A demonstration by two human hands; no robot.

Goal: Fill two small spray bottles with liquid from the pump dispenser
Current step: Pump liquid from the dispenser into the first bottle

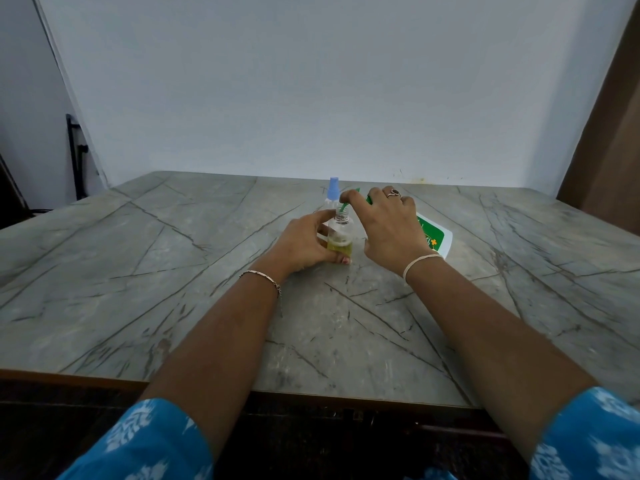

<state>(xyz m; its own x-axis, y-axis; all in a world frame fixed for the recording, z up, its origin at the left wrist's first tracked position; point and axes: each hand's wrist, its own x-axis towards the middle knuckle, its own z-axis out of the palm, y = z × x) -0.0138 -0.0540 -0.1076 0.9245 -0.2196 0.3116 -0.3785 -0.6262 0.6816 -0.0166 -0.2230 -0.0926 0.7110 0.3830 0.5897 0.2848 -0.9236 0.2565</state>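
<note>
Your left fingers (322, 217) grip the small clear plastic spray bottle (341, 233) upright. Your right fingers (350, 195) clasp the tilted white green-labelled pump dispenser (434, 239), with its green spout (343, 206) just below them at the bottle's neck.

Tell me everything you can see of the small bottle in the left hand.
The small bottle looks like clear plastic, round-shouldered with a threaded neck and no cap. It is upright, low over the table; whether it rests there is unclear. Yellowish liquid fills about its bottom third. The left hand holds its body. The green spout of the dispenser, held by the right hand, dips into its mouth.
</note>
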